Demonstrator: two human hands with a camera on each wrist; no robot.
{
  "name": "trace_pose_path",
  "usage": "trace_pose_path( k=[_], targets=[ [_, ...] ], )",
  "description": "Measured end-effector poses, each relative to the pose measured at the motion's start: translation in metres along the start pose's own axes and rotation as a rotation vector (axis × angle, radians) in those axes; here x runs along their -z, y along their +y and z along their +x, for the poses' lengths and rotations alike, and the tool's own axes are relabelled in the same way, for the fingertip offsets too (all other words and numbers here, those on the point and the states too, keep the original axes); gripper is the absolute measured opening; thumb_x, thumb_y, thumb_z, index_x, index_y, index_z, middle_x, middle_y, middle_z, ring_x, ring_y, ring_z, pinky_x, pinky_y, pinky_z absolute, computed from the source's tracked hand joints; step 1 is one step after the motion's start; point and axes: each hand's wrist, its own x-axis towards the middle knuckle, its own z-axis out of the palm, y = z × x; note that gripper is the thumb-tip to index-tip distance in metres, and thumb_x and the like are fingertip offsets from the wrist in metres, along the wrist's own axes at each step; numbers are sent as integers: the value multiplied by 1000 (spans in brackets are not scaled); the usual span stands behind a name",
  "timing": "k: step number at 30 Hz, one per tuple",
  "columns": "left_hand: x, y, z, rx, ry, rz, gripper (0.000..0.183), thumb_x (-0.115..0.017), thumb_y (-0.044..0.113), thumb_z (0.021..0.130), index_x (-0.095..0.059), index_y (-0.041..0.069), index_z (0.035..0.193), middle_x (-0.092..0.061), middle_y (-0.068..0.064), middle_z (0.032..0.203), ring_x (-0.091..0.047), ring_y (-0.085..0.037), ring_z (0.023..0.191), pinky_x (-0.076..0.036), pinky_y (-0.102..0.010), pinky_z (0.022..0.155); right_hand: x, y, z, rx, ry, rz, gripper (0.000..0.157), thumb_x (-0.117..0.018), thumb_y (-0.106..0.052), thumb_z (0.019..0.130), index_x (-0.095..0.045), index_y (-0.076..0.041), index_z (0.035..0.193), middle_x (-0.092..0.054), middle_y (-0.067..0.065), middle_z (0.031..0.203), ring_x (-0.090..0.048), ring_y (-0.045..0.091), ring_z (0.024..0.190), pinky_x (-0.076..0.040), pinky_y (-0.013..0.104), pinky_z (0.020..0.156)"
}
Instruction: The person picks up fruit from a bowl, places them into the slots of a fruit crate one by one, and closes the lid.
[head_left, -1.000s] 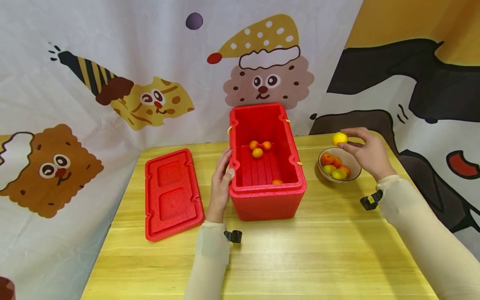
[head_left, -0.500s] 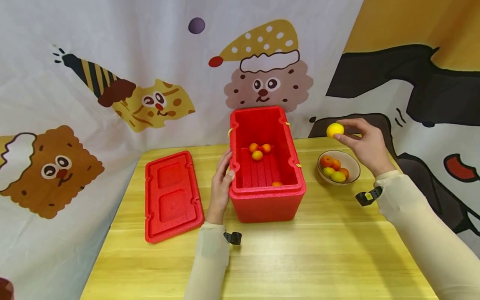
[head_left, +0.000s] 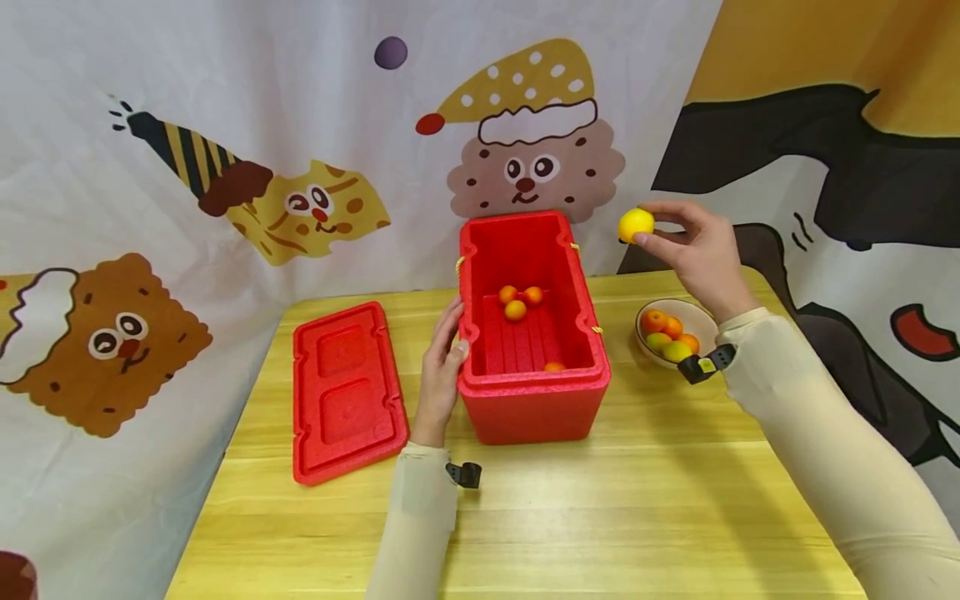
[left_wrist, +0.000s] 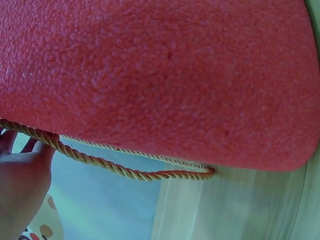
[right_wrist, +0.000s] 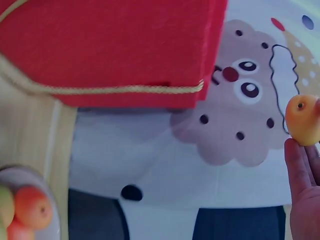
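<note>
In the head view my right hand [head_left: 705, 254] pinches a small yellow fruit [head_left: 636, 225] between thumb and fingertips, above the table and to the right of the red foam box [head_left: 534, 415]. A dark dot marks one end of this fruit [right_wrist: 301, 112] in the right wrist view. My left hand [head_left: 441, 371] rests against the box's left side, its thumb at the rim and its fingers along the outer wall. Inside the uncovered box lie several orange fruits [head_left: 515, 310], one partly hidden by the near wall. Below my right hand stands a bowl [head_left: 651, 357] with several orange and yellow-green fruits [head_left: 677, 351].
The red lid [head_left: 348, 392] lies on the wooden table [head_left: 525, 517] left of the box. Twisted rope handles [left_wrist: 135, 173] hang from the box's sides. Behind the table hangs a cartoon-printed cloth [head_left: 315, 75].
My right hand has lifted the yellow fruit up and left, away from above the bowl toward the box. The left hand stays at the box's side.
</note>
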Motion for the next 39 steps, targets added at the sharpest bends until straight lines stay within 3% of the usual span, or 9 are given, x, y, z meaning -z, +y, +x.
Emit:
trace_pose_path(
  k=[6, 15, 22, 26, 31, 39],
  targets=[
    [0, 1, 1, 10, -2, 6, 51, -43, 4, 96, -37, -13, 144, -27, -24, 155, -31, -30, 140, -41, -40, 104, -12, -18, 12, 66, -18, 65, 42, -74, -12, 87, -64, -8, 128, -57, 9, 124, -55, 21, 114, -49, 22, 89],
    [2, 1, 0, -14, -10, 3, 51, -43, 2, 96, -37, -13, 144, -28, -26, 154, -32, -31, 139, -39, -37, 106, -28, -38, 30, 60, -63, 97, 40, -73, -15, 89, -65, -7, 127, -60, 8, 124, -54, 21, 111, -49, 27, 93],
    [9, -34, 2, -53, -1, -14, 52, -47, 12, 96, -42, -2, 147, -33, -11, 155, -32, -26, 140, -38, -37, 107, -37, -50, 43, 28, -82, 30, 40, -72, -20, 90, -65, -9, 127, -63, 7, 122, -54, 20, 110, -49, 27, 87],
    [5, -20, 1, -48, -16, -21, 52, -43, 1, 94, -37, -12, 144, -28, -24, 154, -29, -34, 140, -36, -35, 108, -43, -54, 48, -1, -112, 38, 42, -72, -22, 90, -63, -11, 129, -61, 7, 124, -55, 21, 110, -50, 28, 89],
    [0, -2, 1, -39, -4, -13, 53, -42, 2, 93, -36, -17, 142, -27, -30, 152, -29, -37, 140, -36, -34, 108, -57, -56, 61, -37, -211, 57, 45, -71, -23, 91, -59, -9, 132, -59, 9, 126, -60, 23, 109, -53, 31, 88],
    [0, -1, 2, -44, -9, -18, 53, -42, 3, 93, -36, -18, 141, -27, -30, 152, -30, -37, 139, -37, -34, 107, -77, -50, 82, -15, -317, -94, 43, -69, -23, 92, -60, -5, 130, -63, 8, 119, -60, 20, 104, -51, 37, 90]
  ],
)
